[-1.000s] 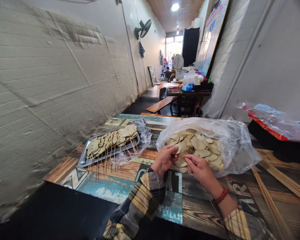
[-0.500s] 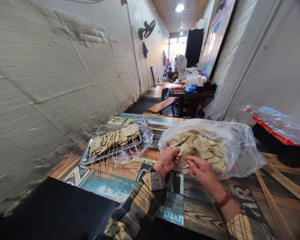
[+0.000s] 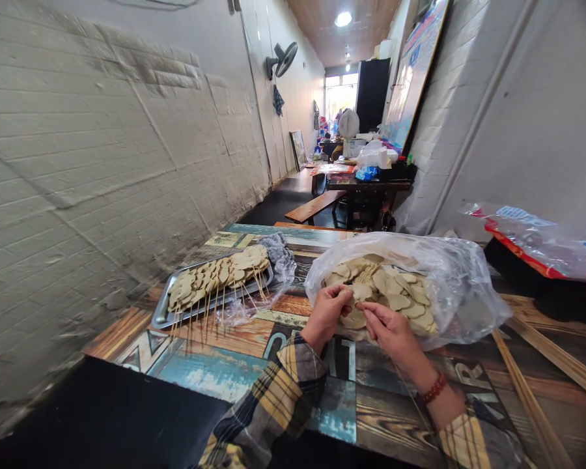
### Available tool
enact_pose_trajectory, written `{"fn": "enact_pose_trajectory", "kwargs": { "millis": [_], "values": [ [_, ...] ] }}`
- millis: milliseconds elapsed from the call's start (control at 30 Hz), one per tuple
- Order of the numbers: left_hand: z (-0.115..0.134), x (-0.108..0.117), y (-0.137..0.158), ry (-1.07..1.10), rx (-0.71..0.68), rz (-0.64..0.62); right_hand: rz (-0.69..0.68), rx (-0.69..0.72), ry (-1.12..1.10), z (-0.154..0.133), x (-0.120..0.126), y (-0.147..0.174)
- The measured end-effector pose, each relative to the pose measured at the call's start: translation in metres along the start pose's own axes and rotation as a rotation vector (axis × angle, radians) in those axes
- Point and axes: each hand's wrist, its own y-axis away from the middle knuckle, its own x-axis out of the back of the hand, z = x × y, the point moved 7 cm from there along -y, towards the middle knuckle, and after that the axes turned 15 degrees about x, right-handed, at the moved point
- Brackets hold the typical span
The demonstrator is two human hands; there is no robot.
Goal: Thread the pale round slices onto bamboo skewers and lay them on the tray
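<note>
My left hand [image 3: 328,314] is closed in a pinch on a flat beige slice [image 3: 362,292] at the near side of an open clear plastic bag [image 3: 461,286]. Close beside it, my right hand [image 3: 389,331] pinches a thin wooden skewer [image 3: 417,398], whose shaft runs back below the palm. Its tip, near the slice, is hard to make out. A heap of similar beige slices [image 3: 410,296] fills the bag's mouth. To the left, a metal tray [image 3: 159,316] carries rows of skewered slices [image 3: 215,277], their sticks jutting over the near rim.
Bundles of bare skewers [image 3: 527,391] lie at the right of the patterned table [image 3: 200,371]. Behind them stands a black container [image 3: 532,277] with a red-edged plastic package [image 3: 542,231] on top. Crumpled grey plastic [image 3: 279,254] touches the tray. A brick wall [image 3: 78,163] borders the left.
The view has shifted slightly, so the surroundings sit a little further left. Both hands stay close together at the bag, with only small finger movement.
</note>
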Motion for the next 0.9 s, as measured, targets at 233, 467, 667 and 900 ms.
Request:
{"fn": "enact_pose_trajectory", "kwargs": {
  "millis": [233,467,667,900],
  "values": [
    [-0.001,0.002,-0.002,0.078,0.037,0.005,0.017,-0.002,-0.044,0.002,-0.003,0.002],
    [0.004,0.003,0.0,-0.006,-0.033,0.056,0.016,-0.057,-0.091,0.001,-0.005,0.002],
    [0.008,0.004,-0.001,-0.259,-0.126,0.142,0.031,-0.118,-0.184,-0.004,-0.007,0.001],
    [0.01,0.002,-0.001,-0.373,-0.144,0.131,0.068,-0.127,-0.171,-0.001,-0.005,0.001]
  ]
}}
